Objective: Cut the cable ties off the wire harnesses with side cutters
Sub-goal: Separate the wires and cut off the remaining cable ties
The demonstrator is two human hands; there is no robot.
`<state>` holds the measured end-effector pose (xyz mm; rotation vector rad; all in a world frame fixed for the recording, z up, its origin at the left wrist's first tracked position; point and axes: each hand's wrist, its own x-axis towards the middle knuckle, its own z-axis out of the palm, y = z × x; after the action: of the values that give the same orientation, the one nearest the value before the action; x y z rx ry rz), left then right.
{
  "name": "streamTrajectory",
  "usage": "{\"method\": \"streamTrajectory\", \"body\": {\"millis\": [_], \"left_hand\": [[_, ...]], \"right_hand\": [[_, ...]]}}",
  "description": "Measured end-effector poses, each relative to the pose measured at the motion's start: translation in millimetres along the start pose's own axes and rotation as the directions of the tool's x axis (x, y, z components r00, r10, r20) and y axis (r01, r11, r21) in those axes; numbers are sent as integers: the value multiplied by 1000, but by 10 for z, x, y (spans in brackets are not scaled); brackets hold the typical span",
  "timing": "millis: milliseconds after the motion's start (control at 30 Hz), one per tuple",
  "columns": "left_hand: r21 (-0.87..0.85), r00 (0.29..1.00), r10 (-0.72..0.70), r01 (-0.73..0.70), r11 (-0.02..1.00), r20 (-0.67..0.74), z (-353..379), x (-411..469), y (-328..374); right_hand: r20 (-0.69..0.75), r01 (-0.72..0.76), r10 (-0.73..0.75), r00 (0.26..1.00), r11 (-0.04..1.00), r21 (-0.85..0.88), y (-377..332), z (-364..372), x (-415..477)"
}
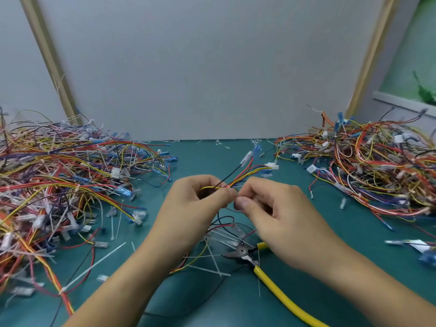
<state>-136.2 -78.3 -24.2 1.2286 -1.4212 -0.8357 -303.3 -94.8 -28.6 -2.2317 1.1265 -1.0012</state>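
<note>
Green mat point(200, 156); left hand point(195, 208), right hand point(278, 215), each grip pinched on one wire harness point(245, 173) above idle side cutters point(259, 273).

A teal table point(207, 156) fills the lower half of the view, its surface matte and smooth. Behind its far edge stands a broad, plain grey panel point(212, 67). A pale wooden strip point(47, 60) slants up along the panel's left side, and a second wooden strip point(370, 55) slants up along its right side. Left of the first strip is more grey wall point(16, 67). At the upper right is a light green pane point(410, 57) above a grey ledge point(401, 103), with a blurred dark green shape point(424, 90) just above the ledge.
</note>
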Motion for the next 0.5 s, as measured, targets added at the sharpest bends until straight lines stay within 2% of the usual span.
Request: {"method": "streamTrajectory", "body": {"millis": [100,300,500], "left_hand": [[-2,1000,-18,18,1000,-7,0,2,-11],[-31,999,-19,18,999,-30,-10,19,-27],[-75,1000,4,-4,997,1,-53,49,-63]], "right_hand": [[50,-9,1,999,987,160,37,36,-8],[71,28,-45,996,974,225,37,87,-15],[59,-55,33,998,898,437,109,173,-21]]}}
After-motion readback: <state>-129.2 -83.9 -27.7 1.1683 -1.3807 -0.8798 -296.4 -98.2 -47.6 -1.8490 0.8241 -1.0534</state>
